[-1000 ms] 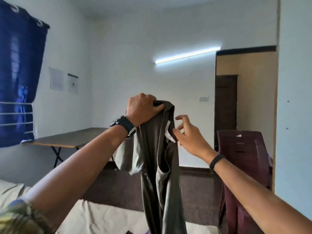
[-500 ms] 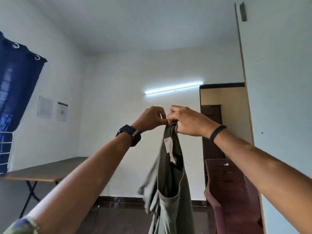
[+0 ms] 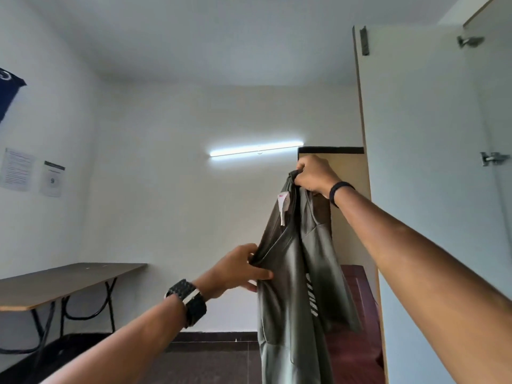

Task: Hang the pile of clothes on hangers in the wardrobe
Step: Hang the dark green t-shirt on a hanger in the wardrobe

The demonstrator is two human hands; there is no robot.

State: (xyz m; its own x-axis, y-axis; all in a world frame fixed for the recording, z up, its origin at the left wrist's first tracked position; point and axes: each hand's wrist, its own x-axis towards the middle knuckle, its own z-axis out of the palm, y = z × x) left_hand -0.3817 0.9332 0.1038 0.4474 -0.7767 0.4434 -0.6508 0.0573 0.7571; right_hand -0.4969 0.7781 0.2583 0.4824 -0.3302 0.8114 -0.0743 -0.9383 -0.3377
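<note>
An olive-green garment (image 3: 293,275) with a white label near its top hangs in the air in front of me. My right hand (image 3: 314,174) grips its top edge, raised high. Lower and to the left, my left hand (image 3: 238,268) pinches a fold at the garment's left side. The open wardrobe door (image 3: 421,167) stands at the right, white, with hinges along its far edge. No hanger shows, and the wardrobe's inside is out of view.
A maroon plastic chair (image 3: 357,314) stands behind the garment, beside the door. A folding table (image 3: 55,284) stands at the left wall. A doorway (image 3: 346,173) opens behind my right hand. A tube light glows on the far wall.
My left hand let go of the garment's top and dropped to pinch its left side. My right hand carried the top up and to the right. The view tilted upward.
</note>
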